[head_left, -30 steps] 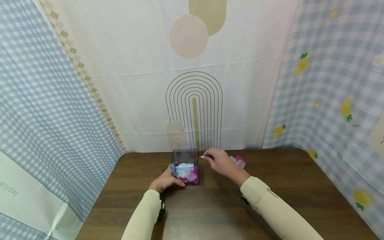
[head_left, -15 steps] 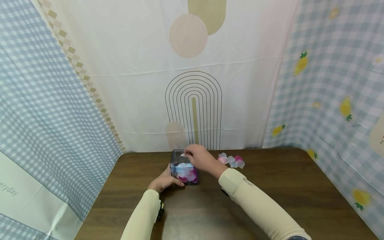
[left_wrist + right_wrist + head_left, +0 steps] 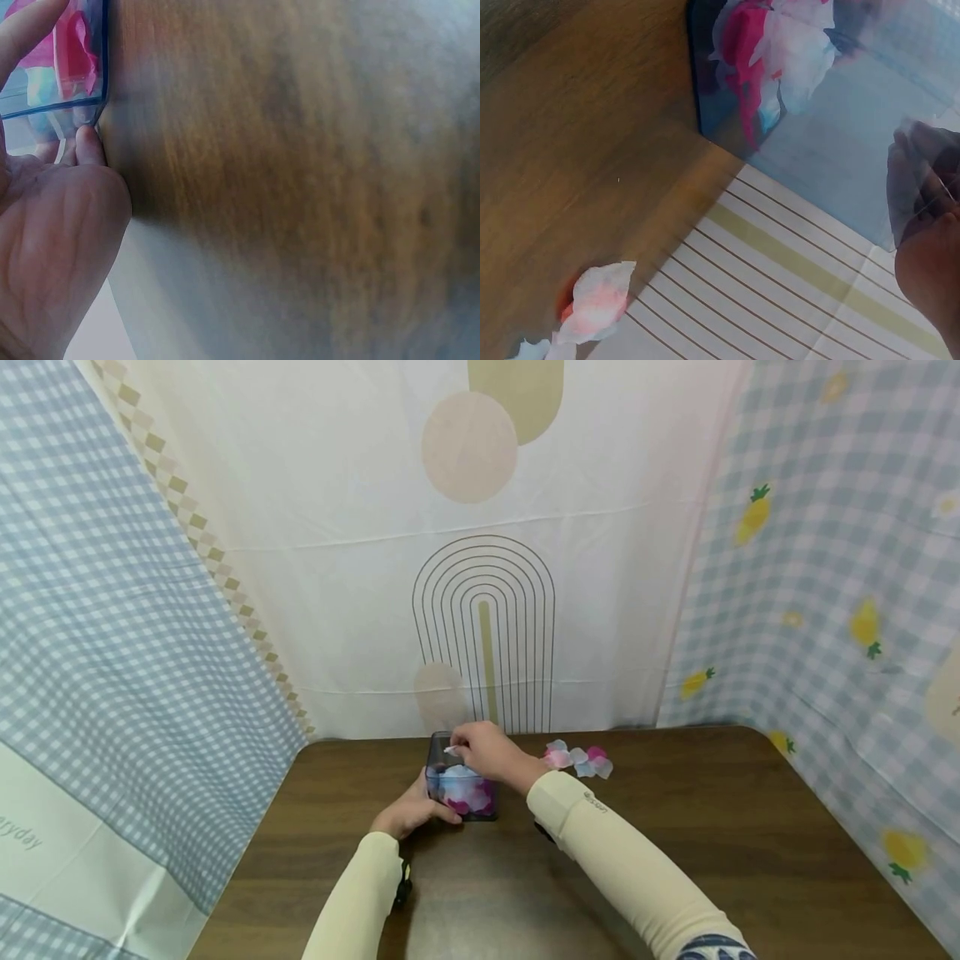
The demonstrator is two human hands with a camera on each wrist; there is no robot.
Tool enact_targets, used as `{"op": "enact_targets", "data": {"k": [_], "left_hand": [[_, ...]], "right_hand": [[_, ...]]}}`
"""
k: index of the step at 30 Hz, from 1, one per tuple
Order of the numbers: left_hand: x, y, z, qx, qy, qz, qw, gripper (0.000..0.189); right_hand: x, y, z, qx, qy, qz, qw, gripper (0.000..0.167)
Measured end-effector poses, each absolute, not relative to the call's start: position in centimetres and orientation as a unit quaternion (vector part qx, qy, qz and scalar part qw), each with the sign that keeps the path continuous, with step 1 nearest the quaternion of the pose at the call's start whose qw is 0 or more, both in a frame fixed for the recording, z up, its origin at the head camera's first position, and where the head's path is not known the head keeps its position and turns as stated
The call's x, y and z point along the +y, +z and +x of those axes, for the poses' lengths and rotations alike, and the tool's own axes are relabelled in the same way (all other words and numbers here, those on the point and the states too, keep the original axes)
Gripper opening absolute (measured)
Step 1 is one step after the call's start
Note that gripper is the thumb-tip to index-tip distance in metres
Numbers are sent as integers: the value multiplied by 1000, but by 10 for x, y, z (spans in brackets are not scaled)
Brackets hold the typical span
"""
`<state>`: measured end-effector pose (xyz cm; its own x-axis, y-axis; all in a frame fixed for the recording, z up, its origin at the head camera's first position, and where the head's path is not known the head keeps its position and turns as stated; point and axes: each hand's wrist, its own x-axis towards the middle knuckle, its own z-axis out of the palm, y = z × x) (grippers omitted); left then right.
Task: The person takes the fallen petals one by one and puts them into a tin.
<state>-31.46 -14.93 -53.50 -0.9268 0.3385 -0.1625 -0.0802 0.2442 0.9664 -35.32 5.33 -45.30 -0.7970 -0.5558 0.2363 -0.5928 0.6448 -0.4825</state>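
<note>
On the table, the box stands open end up.

White cloth behind brown table

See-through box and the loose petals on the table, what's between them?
In the head view, the right hand spans the gap between box and loose petals; the right wrist view shows bare tabletop there.

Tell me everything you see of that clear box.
The bluish, transparent, plastic-looking box stands upright on the brown wood-grain table, part full of white, pink and magenta petals. The bare left hand's grip is around its left side; the bare right hand's grip holds a small pale petal at its open top.
</note>
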Motion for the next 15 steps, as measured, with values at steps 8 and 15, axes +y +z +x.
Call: {"op": "enact_targets", "data": {"k": [8, 15], "left_hand": [[-149, -535, -309, 774, 604, 78, 170, 113], [-151, -534, -305, 773, 607, 75, 171, 113]], "right_hand": [[50, -451, -344, -920, 239, 309, 28, 10], [46, -448, -336, -929, 214, 301, 23, 10]]}}
